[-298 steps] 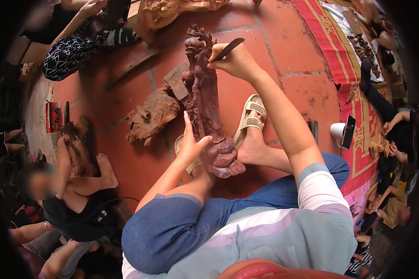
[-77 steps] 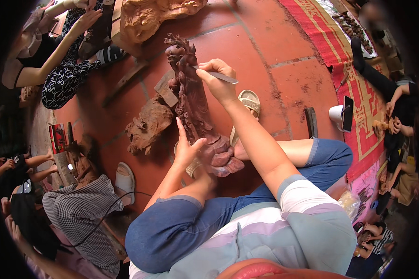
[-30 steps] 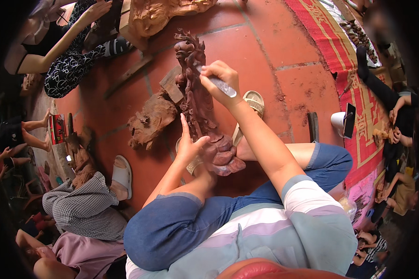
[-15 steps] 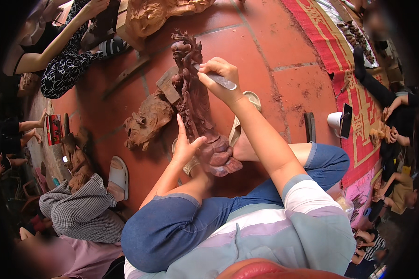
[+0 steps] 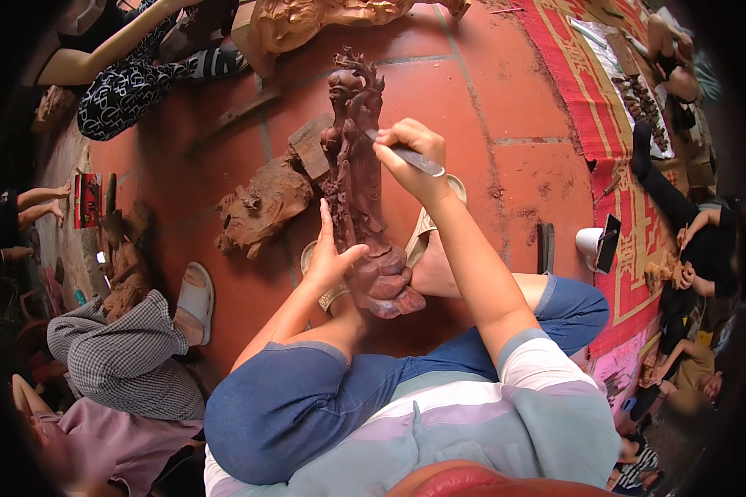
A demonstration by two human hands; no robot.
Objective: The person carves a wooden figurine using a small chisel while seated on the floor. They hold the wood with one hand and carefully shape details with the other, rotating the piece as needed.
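Note:
A tall, dark reddish-brown carved wooden statue (image 5: 358,178) stands between my feet, with intricate branching at its top and a rounded, lobed base. My left hand (image 5: 333,261) steadies its lower left side, thumb spread across the front and fingers straight along the edge. In a closed grip, my right hand (image 5: 412,157) has a slim grey metal carving chisel (image 5: 420,161). The chisel's tip meets the upper right part of the statue; my fingers partly hide the tool.
Left of the statue lie a rough wood carving (image 5: 265,207) and a wooden block (image 5: 312,147). A dark wood strip (image 5: 545,248) rests right of my foot, near a white cup (image 5: 588,240) with a phone. Other people sit around; a red patterned mat (image 5: 613,157) stretches along the right.
The whole view has shifted slightly, so the statue and my hands appear a little farther right. My right hand still holds the chisel against the upper statue, and my left hand keeps its place.

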